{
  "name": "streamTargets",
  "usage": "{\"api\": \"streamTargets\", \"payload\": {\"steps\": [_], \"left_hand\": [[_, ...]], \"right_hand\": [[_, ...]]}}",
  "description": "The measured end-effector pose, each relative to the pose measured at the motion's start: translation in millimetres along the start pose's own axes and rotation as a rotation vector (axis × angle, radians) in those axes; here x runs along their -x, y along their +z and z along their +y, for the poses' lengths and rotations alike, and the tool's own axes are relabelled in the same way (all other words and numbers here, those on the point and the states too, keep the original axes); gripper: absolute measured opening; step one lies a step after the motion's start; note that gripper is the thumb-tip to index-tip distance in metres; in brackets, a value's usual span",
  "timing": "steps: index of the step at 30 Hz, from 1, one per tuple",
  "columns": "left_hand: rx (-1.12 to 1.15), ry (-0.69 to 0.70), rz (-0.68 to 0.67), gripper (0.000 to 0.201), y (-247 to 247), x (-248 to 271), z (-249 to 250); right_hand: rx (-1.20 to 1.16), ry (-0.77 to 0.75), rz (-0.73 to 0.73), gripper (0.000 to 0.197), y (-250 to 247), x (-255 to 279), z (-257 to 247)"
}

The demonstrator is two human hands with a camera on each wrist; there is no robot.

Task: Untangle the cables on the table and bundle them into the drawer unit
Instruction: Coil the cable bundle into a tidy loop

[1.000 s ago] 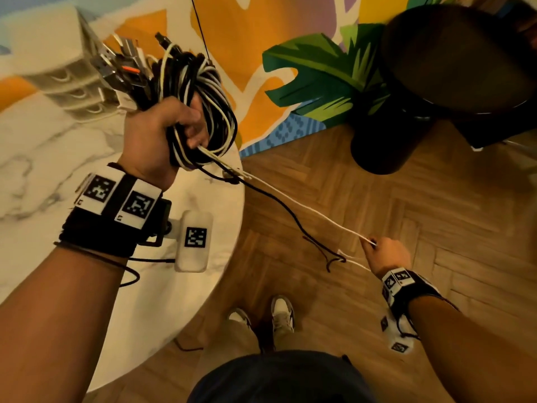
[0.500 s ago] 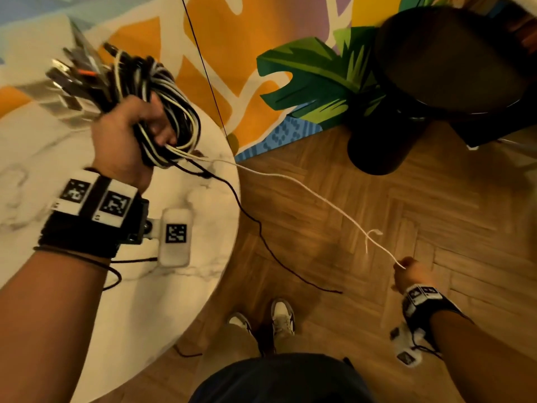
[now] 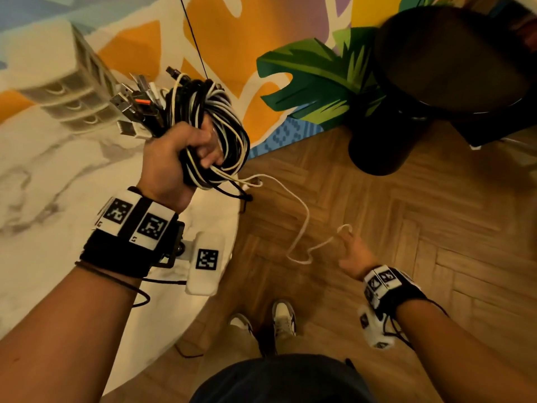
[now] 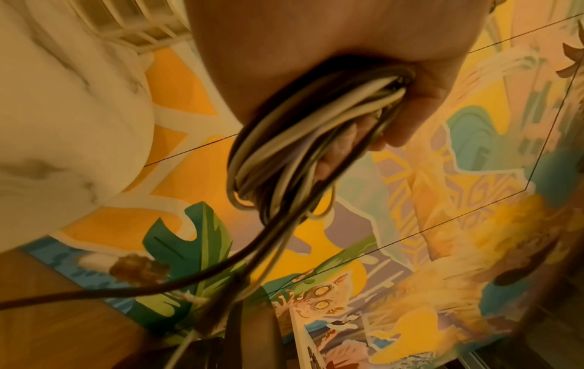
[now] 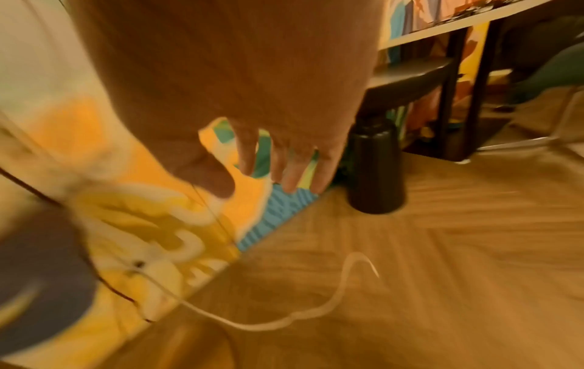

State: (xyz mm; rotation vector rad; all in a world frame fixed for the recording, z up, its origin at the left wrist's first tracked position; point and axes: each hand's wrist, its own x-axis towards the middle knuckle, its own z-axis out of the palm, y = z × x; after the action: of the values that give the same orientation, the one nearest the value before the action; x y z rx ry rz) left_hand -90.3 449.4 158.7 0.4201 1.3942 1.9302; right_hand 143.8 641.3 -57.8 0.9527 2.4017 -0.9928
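- Head view: the left hand (image 3: 177, 158) is fisted round a thick coil of black and white cables (image 3: 209, 132), held up above the edge of the marble table (image 3: 58, 175); a cluster of USB plugs (image 3: 136, 103) sticks out of the coil toward the white drawer unit (image 3: 66, 82), which stands at the far side of the table
- Head view: one white cable (image 3: 302, 216) trails slack from the coil out over the wooden floor (image 3: 406, 213), its looped end lying just beside the right hand (image 3: 356, 254), whose fingers are spread and grip nothing
- Left wrist view: the left hand (image 4: 316, 50) has its fingers (image 4: 420, 104) curled tight about the cable loops, with a dark strand (image 4: 126, 292) hanging off below
- Right wrist view: blurred, yet the right hand (image 5: 252, 99) shows straight, parted fingers (image 5: 325, 169), and the white cable (image 5: 284, 322) hangs free beneath them, untouched
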Motion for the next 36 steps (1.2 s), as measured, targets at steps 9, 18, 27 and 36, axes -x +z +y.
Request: {"api": "streamTargets", "payload": {"steps": [9, 18, 27, 36], "left_hand": [[-0.048, 0.009, -0.05, 0.006, 5.4, 3.3, -2.3], [-0.027, -0.039, -0.14, 0.01, 1.1, 15.0, -4.5], [0.081, -0.056, -0.391, 0.022, 14.7, 25.5, 0.4], [0.069, -0.081, -0.307, 0.028, 4.9, 26.3, 0.9]], "right_hand": [[-0.858, -0.439, 0.127, 0.028, -37.0, 19.2, -152.1], [-0.878, -0.409, 0.129, 0.021, -43.2, -10.3, -137.7], [-1.078, -0.26, -0.293, 0.013, -38.6, -45.3, -121.2], [-0.954, -0.108, -0.958, 0.028, 29.2, -10.5, -121.8]]}}
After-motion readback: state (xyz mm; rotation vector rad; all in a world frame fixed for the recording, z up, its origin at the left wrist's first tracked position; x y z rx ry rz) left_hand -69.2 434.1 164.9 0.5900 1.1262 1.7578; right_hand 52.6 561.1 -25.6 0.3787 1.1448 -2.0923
